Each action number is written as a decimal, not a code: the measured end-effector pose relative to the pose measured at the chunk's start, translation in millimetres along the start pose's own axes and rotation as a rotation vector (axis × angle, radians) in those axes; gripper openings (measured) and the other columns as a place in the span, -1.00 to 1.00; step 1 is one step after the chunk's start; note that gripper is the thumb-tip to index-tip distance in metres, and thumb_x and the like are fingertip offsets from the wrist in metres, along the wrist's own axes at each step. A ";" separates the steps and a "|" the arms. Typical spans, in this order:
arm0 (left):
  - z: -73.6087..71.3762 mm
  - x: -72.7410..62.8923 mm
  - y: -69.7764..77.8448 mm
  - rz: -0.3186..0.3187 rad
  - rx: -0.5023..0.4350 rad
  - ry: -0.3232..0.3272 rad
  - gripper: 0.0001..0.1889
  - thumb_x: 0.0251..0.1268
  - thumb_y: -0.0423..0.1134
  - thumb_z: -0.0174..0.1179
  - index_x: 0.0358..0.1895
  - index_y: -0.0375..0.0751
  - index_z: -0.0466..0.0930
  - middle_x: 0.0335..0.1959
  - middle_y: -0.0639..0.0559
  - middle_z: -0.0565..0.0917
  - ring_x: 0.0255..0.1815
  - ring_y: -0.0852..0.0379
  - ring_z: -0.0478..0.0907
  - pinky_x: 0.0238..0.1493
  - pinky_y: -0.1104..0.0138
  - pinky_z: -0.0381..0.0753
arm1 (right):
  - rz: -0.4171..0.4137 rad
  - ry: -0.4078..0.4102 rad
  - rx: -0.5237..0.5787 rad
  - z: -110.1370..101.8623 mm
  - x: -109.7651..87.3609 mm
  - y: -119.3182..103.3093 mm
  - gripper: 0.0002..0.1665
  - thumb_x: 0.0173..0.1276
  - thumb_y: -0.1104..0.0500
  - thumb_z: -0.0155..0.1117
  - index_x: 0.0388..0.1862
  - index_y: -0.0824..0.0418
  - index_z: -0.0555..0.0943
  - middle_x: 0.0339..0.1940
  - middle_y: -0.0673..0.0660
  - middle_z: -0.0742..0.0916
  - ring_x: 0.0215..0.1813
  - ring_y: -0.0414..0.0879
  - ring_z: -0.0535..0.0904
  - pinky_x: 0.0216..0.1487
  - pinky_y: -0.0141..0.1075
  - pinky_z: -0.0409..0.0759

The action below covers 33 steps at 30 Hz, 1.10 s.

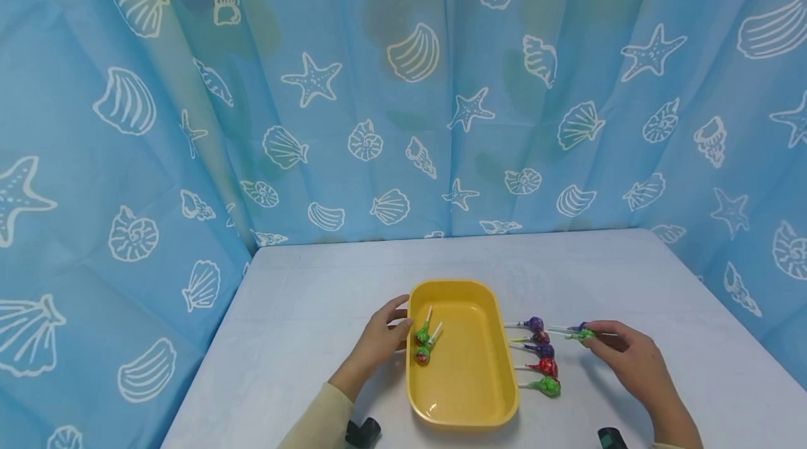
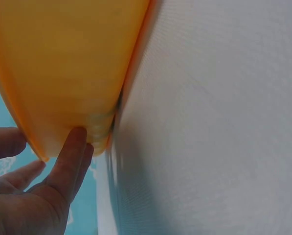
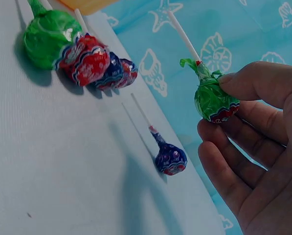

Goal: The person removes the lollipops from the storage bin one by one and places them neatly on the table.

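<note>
- I have the right hand (image 1: 630, 354) pinching a green-wrapped lollipop (image 3: 215, 100) by its round head between thumb and forefinger, the other fingers loosely bent; it is right of the yellow tray (image 1: 473, 358), stick towards it.
- I see the left hand (image 1: 378, 337) at the tray's left wall, fingers nearly straight against the outside, the thumb by the rim.
- I judge the lollipop light, its candy hard and brittle if knocked, its wrapper slick; the head gives the fullest hold, while the thin stick could roll or twist.
- The tray looks like light, stiff plastic that could slide if bumped, so its wall is where I'd steady it.
- Inside the tray, two lollipops (image 1: 422, 347) lie against the left side, with bare floor to their right.
- Just right of the tray, a row of five lollipops (image 1: 546, 367) points sticks at its raised rim; a purple-wrapped lollipop (image 3: 170, 159) lies farther right, near the right hand. I'd pass above these sticks.
</note>
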<state>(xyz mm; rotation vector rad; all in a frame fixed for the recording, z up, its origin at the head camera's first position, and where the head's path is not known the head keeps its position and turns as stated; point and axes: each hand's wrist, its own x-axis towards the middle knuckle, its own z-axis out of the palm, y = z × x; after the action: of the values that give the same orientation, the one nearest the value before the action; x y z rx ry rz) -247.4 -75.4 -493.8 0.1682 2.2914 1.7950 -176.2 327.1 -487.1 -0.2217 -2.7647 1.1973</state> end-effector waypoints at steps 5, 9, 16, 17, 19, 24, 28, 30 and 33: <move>0.1 -0.2 0.7 -0.001 0.007 -0.002 -0.45 0.55 -0.33 0.08 0.54 -0.14 0.28 0.32 -0.33 0.48 0.20 -0.25 0.57 -0.04 0.14 0.79 | 0.023 0.000 -0.014 -1.8 4.5 6.9 -0.48 0.45 0.04 0.33 0.17 0.43 0.60 0.15 0.46 0.67 0.18 0.41 0.58 0.10 0.25 0.64; 0.1 0.5 0.9 -0.009 0.011 0.006 -0.46 0.55 -0.31 0.09 0.53 -0.11 0.29 0.32 -0.31 0.48 0.20 -0.24 0.57 -0.04 0.14 0.79 | 0.043 0.002 -0.030 -1.6 9.2 14.1 -0.48 0.43 0.06 0.34 0.17 0.43 0.60 0.15 0.46 0.66 0.19 0.43 0.56 0.11 0.29 0.60; 0.7 -0.2 -1.2 -0.036 0.027 0.017 -0.46 0.54 -0.30 0.10 0.52 -0.08 0.31 0.33 -0.29 0.49 0.21 -0.22 0.57 -0.03 0.15 0.78 | 0.093 -0.009 -0.045 0.8 15.3 24.5 -0.43 0.38 0.02 0.36 0.17 0.44 0.60 0.10 0.44 0.69 0.19 0.44 0.53 0.12 0.32 0.55; 0.9 -0.4 -1.1 -0.042 0.030 0.018 -0.46 0.54 -0.30 0.10 0.52 -0.07 0.32 0.33 -0.28 0.49 0.21 -0.21 0.57 -0.03 0.15 0.78 | 0.099 -0.010 -0.047 1.3 15.7 25.4 -0.43 0.38 0.03 0.36 0.16 0.45 0.60 0.08 0.44 0.69 0.19 0.44 0.53 0.12 0.32 0.55; 1.1 -0.8 -0.5 -0.043 0.027 0.015 -0.46 0.53 -0.30 0.11 0.52 -0.08 0.32 0.33 -0.28 0.49 0.20 -0.21 0.57 -0.03 0.15 0.79 | 0.108 -0.011 -0.051 2.3 16.5 26.9 -0.44 0.37 0.05 0.36 0.16 0.46 0.60 0.07 0.44 0.70 0.18 0.43 0.53 0.12 0.31 0.55; 1.2 -0.4 0.3 -0.043 0.025 0.013 -0.46 0.54 -0.30 0.10 0.52 -0.07 0.32 0.33 -0.27 0.49 0.19 -0.18 0.58 -0.03 0.16 0.78 | 0.118 -0.009 -0.069 4.4 18.8 27.8 -0.47 0.37 0.10 0.34 0.15 0.47 0.59 0.06 0.46 0.68 0.17 0.44 0.53 0.12 0.31 0.54; 1.4 0.5 0.8 -0.041 0.026 0.011 -0.46 0.53 -0.31 0.10 0.52 -0.09 0.32 0.33 -0.28 0.49 0.20 -0.20 0.57 -0.03 0.15 0.78 | 0.118 -0.013 -0.092 5.1 20.8 28.7 -0.50 0.37 0.13 0.36 0.13 0.48 0.59 0.04 0.46 0.69 0.14 0.43 0.54 0.11 0.30 0.55; 1.3 0.4 1.2 -0.041 0.027 0.010 -0.46 0.53 -0.31 0.10 0.52 -0.09 0.32 0.33 -0.28 0.48 0.20 -0.20 0.57 -0.03 0.15 0.78 | 0.119 -0.012 -0.104 5.1 21.2 28.6 -0.51 0.36 0.15 0.36 0.12 0.48 0.59 0.02 0.45 0.70 0.13 0.43 0.55 0.12 0.30 0.55; 1.5 -0.3 1.6 -0.043 0.037 0.013 -0.46 0.53 -0.31 0.11 0.52 -0.07 0.32 0.34 -0.27 0.48 0.21 -0.21 0.57 -0.02 0.14 0.78 | 0.117 -0.019 -0.113 4.2 21.9 28.8 -0.51 0.34 0.15 0.38 0.11 0.48 0.60 -0.01 0.44 0.71 0.11 0.42 0.56 0.12 0.31 0.54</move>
<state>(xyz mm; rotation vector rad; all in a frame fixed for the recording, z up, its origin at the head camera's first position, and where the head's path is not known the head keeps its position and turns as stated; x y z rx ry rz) -246.8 -73.6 -492.6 0.1129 2.3198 1.7385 -195.9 347.6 -509.9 -0.3902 -2.8753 1.0730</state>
